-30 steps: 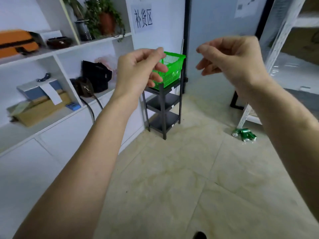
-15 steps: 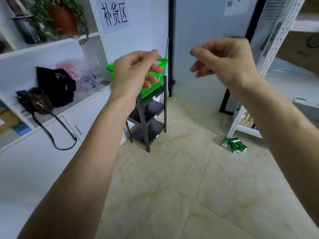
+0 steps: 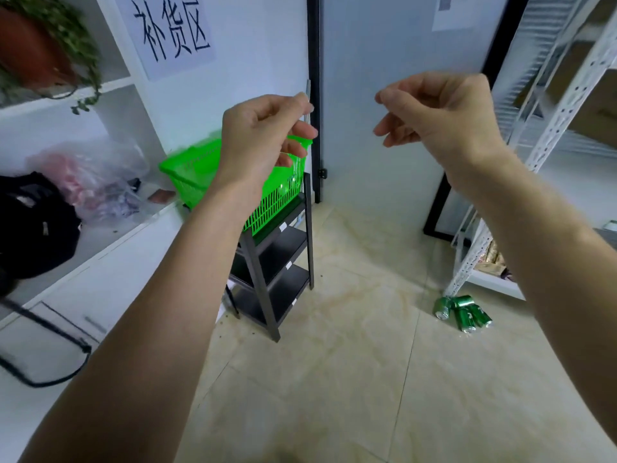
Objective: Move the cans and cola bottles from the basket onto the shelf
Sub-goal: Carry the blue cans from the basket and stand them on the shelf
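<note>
A bright green plastic basket (image 3: 197,165) stands on top of a small black three-tier rack (image 3: 267,282) against the left wall; what it holds is hidden. My left hand (image 3: 263,135) is raised in front of the basket, fingers loosely curled, holding nothing. My right hand (image 3: 444,118) hangs in the air at the same height to the right, fingers loosely curled and empty. Three green cans (image 3: 462,314) lie on the floor tiles by the foot of a white metal shelf (image 3: 547,135) on the right.
White cabinets on the left carry a black bag (image 3: 30,225), a clear plastic bag (image 3: 96,182) and a potted plant (image 3: 36,51). A paper sign (image 3: 170,31) hangs above. A black door frame (image 3: 315,95) stands behind the rack. Beige floor tiles (image 3: 334,379) lie ahead.
The view has moved closer to the basket and rack, which now look larger and lower in frame. Both hands keep the same raised, loosely curled pose.
</note>
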